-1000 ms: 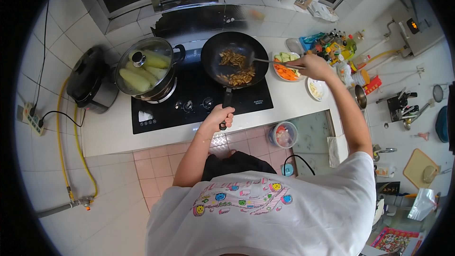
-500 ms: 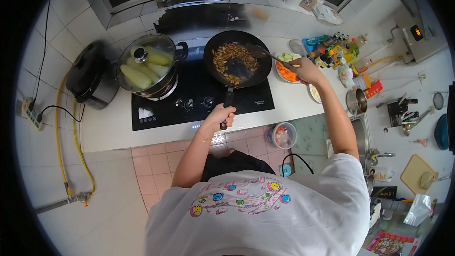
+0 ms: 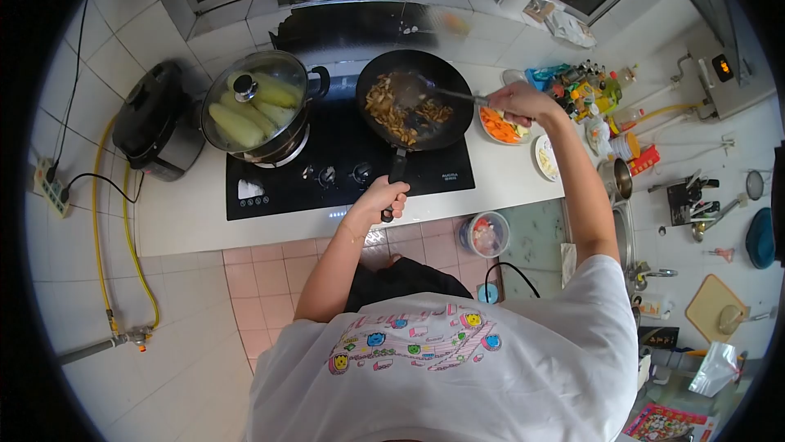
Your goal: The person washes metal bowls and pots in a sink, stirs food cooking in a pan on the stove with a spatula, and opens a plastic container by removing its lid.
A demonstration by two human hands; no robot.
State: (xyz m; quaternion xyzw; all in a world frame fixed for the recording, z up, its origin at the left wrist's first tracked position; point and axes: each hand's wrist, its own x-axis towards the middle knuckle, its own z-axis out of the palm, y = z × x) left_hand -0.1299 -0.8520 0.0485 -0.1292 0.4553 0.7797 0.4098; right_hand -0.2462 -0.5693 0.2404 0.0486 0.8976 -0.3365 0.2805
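Note:
My left hand [image 3: 384, 198] is wrapped round the handle of a black frying pan [image 3: 446, 133] on the right side of the stove. Brown cooked pieces [image 3: 392, 115] lie spread inside the pan. Gripped in my right hand [image 3: 525, 103] is a metal spatula [image 3: 454, 94], whose head is inside the pan among the pieces. Below my right hand a plate of sliced carrot and green vegetable [image 3: 500, 127] sits on the counter, beside a small plate of pale pieces [image 3: 546, 157].
A glass-lidded pot [image 3: 253, 111] with corn stands on the left of the black stove [image 3: 282, 198]. An electric cooker [image 3: 159, 123] is farther left. Bottles [image 3: 601, 98] crowd the right corner, near a small metal pot [image 3: 617, 179]. A tub [image 3: 484, 235] is below the counter edge.
The spatula head has swept across the pan, and the brown pieces lie in a different arrangement. My right hand has shifted with the spatula; my left hand keeps its hold on the pan handle.

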